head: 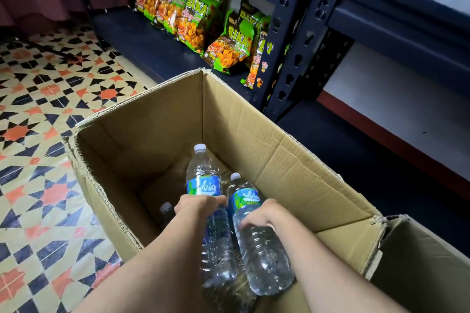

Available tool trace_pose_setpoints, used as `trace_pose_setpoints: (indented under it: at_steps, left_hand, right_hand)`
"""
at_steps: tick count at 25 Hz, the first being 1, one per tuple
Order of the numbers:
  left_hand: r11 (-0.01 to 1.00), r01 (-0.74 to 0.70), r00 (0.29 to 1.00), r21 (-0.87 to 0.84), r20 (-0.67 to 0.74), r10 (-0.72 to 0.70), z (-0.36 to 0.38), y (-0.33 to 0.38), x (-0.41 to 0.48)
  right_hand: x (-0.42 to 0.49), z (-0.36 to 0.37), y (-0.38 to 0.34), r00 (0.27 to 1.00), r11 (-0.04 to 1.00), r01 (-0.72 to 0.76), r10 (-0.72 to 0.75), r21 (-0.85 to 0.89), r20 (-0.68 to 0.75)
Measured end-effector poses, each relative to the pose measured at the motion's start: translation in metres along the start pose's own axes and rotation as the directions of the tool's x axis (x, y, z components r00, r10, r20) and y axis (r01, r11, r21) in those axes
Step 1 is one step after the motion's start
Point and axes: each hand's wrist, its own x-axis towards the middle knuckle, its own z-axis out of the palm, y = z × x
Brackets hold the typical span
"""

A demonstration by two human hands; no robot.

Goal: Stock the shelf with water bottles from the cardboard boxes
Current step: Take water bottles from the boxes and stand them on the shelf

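We had both hands down in the cardboard box (279,160) — L hand (201,204) curled round the left bottle (203,185) just under its label, R hand (259,216) curled round the right bottle (264,256) at mid-body. Both long axes ran 6-to-12, caps toward 12, bases toward us. Open shelf (368,165) room lay at 2 o'clock past the box's right wall, nearer the R hand; snack bags (193,15) filled the 12 o'clock bay. We judged the lift had to clear that wall & the upright (287,58) first. A 3rd bottle (166,208) sat at 9 of the L hand, only its cap showing.
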Motion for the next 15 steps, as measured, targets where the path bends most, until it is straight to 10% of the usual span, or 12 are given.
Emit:
trace_pose_setpoints:
  at_steps: [11, 15]
  left_hand:
    - [0.999, -0.048, 0.999, 0.01, 0.021, 0.048, 0.009, -0.002, -0.006]
    - [0.99, -0.113, 0.993, -0.08, -0.034, 0.11, -0.002, 0.004, -0.024]
  right_hand:
    - [-0.003, 0.011, 0.001, 0.998, 0.952, -0.001, -0.016, 0.307, 0.055]
    - [0.011, 0.014, -0.003, 0.99, 0.95, 0.112, -0.08, 0.291, -0.12]
